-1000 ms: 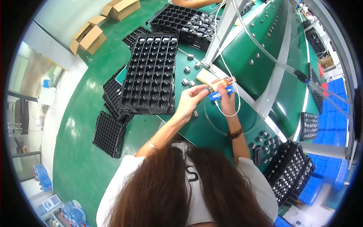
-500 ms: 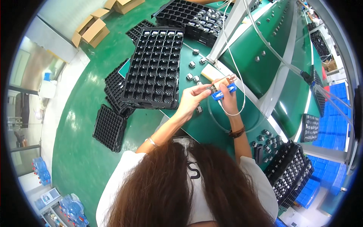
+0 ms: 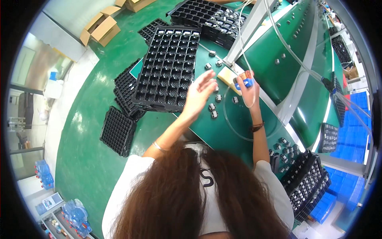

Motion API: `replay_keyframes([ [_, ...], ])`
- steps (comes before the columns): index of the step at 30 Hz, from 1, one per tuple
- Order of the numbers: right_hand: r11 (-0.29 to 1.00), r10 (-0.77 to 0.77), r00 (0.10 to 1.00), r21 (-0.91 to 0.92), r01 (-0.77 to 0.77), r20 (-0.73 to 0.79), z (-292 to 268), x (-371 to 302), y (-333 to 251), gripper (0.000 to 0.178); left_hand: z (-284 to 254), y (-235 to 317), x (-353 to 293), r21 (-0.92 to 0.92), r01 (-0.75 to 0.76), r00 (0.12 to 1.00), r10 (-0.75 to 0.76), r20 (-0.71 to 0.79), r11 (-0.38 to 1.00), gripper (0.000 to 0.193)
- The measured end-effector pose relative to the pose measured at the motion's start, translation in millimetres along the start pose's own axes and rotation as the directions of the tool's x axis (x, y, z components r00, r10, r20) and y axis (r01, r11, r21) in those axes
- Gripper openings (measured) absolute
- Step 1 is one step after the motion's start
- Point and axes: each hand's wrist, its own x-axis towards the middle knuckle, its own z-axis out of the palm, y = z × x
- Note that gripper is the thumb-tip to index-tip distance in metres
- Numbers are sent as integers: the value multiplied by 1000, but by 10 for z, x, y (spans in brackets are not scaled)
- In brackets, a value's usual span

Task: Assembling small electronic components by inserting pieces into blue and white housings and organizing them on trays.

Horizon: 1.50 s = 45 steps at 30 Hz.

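Note:
My left hand [image 3: 197, 95] hangs beside the right edge of a large black compartment tray [image 3: 167, 67], its fingers apart and nothing seen in them. A small metal part lies on the green table close to its fingertips. My right hand [image 3: 250, 93] is closed around a small blue hand tool [image 3: 244, 83] with an orange-copper end. A thin clear tube [image 3: 225, 109] loops beside that hand. Next to the tool lies a pale yellow block [image 3: 229, 77]. Several small silver-and-black metal parts [image 3: 214, 114] are scattered between my hands. Only the tray's far row visibly holds silver parts.
Another black tray [image 3: 223, 22] with metal parts stands at the far end. A grey metal post [image 3: 246, 34] rises past the table beside a green conveyor belt [image 3: 278, 67]. Filled trays [image 3: 304, 183] stand at the near right. Black trays [image 3: 118, 130] are stacked at the left.
My left hand has come away from the tool and its fingers have spread. The right hand has moved slightly away with the tool, which has turned. The whole view has shifted a little.

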Motion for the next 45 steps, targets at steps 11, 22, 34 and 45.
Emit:
replay_keyframes([
  [11,964,-143,990,-225,140,5,36,111,51,22,-1199,572,1054,641,-223,911,390,-131,734,24],
  [22,973,91,996,-214,-88,9,-415,-46,53,68,-1592,601,2225,901,-430,822,389,417,-57,23],
  [34,991,131,980,-30,-128,150,-692,-224,147,54,-1561,829,2385,825,-405,911,257,324,395,14],
  [45,967,-214,977,-138,214,13,-74,50,43,65,-515,651,551,-230,356,931,-324,166,906,19],
])
